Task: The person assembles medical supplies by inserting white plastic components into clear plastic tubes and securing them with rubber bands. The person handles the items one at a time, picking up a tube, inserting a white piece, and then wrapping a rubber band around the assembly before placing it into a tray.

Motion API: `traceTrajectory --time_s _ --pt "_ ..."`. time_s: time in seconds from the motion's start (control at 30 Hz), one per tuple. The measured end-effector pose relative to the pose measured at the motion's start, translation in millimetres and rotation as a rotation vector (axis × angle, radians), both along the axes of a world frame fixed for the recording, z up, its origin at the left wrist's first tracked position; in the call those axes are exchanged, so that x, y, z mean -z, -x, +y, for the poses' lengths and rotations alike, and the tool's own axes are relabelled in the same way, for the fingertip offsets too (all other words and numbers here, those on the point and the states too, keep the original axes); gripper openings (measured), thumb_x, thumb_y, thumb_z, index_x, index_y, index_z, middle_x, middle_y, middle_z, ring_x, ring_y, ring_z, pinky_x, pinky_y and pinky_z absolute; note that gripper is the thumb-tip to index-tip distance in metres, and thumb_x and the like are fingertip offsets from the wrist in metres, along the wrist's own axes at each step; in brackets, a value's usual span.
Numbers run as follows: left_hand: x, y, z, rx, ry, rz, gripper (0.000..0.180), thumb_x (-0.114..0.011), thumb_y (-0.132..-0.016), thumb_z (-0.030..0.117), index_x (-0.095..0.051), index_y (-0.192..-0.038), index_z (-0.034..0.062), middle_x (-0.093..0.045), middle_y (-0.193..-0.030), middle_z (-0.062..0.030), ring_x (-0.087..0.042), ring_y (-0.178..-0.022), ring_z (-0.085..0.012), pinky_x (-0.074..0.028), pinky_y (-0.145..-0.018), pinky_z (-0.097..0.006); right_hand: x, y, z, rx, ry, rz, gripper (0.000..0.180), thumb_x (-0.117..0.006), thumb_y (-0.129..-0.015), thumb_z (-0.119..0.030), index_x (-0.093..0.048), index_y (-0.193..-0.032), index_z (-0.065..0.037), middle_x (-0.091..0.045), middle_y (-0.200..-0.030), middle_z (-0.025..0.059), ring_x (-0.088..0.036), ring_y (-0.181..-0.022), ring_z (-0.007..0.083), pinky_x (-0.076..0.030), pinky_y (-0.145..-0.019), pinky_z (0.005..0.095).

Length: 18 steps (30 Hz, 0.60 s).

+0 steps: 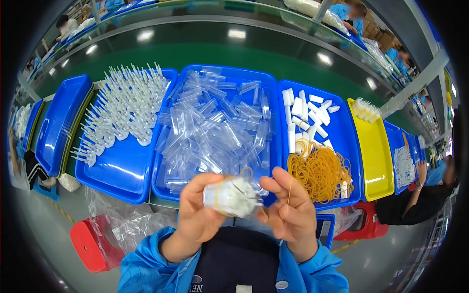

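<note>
My left hand (198,210) is closed around a white cylindrical bundle (229,196), held in front of my chest. A tan rubber band circles the bundle, and its right end shows greyish-white, uneven pieces. My right hand (293,210) is just to the right, its fingers bent, with a thin rubber band (290,189) stretched along them. Another loop of band stands up at the bundle's upper edge. Whether the two bands are linked I cannot tell. Beyond my hands, a blue tray (274,146) holds a heap of clear plastic tubes (215,122).
The right blue tray (349,146) holds loose rubber bands (320,171) and white cylinders (312,112). Thin-stemmed white parts (129,102) fill the left tray (115,178). A yellow tray (373,156) lies farther right. Red stools (90,244) flank me; a person (420,195) sits at right.
</note>
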State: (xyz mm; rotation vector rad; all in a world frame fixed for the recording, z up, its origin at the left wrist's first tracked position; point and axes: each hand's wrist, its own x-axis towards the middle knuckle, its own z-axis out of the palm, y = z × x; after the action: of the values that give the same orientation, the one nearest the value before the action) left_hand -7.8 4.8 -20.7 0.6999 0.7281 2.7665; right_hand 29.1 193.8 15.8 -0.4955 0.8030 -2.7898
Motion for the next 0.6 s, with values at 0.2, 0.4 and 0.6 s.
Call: traceTrajectory --time_s 0.2,0.4,0.6 --pt "-26.2 6.4 0.4 -0.577 0.746 0.594 0.038 -0.075 -0.073 -0.004 -0.063 -0.109 -0.0054 -0.060 -0.115 -0.0247 -0.064 -0.104 -0.0320 -0.054 -0.086 -0.037 -32.0 17.3 -3.2 0.442 -1.038 0.221 0.055 -0.080 -0.069 -0.007 -0.060 -0.120 -0.002 -0.060 -0.102 0.0094 -0.061 -0.094 0.0157 -0.051 -0.071 0.0273" --pt "-20.6 -2.9 6.9 -0.460 0.757 0.472 0.041 -0.075 -0.076 0.001 -0.059 -0.114 -0.0052 -0.057 -0.118 -0.0261 -0.061 -0.106 -0.0295 -0.052 -0.087 -0.036 -24.9 12.6 -3.6 0.408 -1.009 0.113 0.047 -0.082 -0.068 -0.009 -0.058 -0.108 -0.002 -0.052 -0.104 0.0068 -0.056 -0.086 0.0138 -0.048 -0.078 0.0264" --pt "-18.5 -2.9 15.3 -0.420 0.547 0.286 0.042 -0.073 -0.078 -0.004 -0.056 -0.116 -0.0080 -0.053 -0.123 -0.0259 -0.059 -0.111 -0.0304 -0.053 -0.092 -0.038 -16.0 10.3 -9.5 0.532 -0.929 0.203 0.061 -0.078 -0.072 -0.006 -0.054 -0.128 -0.001 -0.052 -0.108 0.0087 -0.056 -0.089 0.0145 -0.049 -0.076 0.0260"
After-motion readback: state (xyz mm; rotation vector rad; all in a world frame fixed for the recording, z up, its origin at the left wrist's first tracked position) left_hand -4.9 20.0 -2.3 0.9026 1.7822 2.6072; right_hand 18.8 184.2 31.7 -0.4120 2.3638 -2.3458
